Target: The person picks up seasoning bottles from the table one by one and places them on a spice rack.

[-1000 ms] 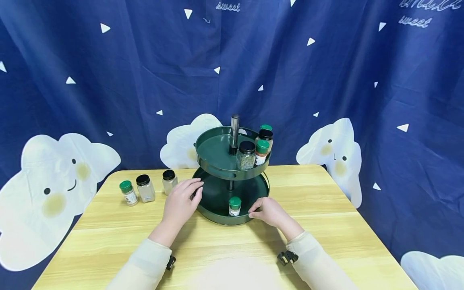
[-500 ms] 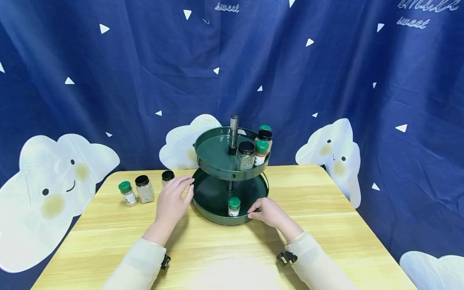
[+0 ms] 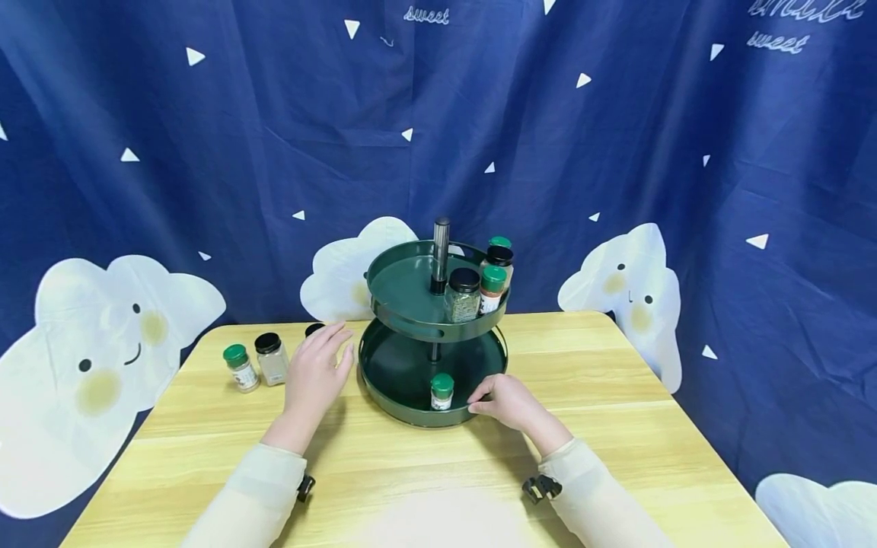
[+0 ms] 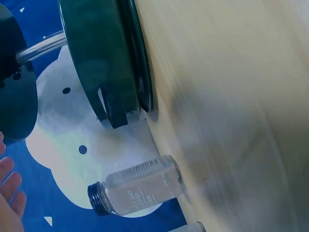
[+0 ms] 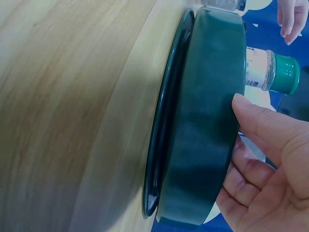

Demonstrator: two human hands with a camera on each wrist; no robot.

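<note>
The head view is bright and fairly crisp, though white glare washes out the table (image 3: 637, 426) well in front of the rack (image 3: 414, 416). There, soft shadows lie inward of the left forearm (image 3: 256, 483) and right forearm (image 3: 596, 487). Both wrist views are dimmer, bluish and hazy; lettering on the jar (image 4: 142, 186) beside the rack looks soft.

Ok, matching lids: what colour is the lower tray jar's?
Green lid, clearest in the right wrist view.

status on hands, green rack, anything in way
Left hand holding nothing. Right hand pinches lower tray at rim. Green rack upright. Green-capped jar near right hand.
</note>
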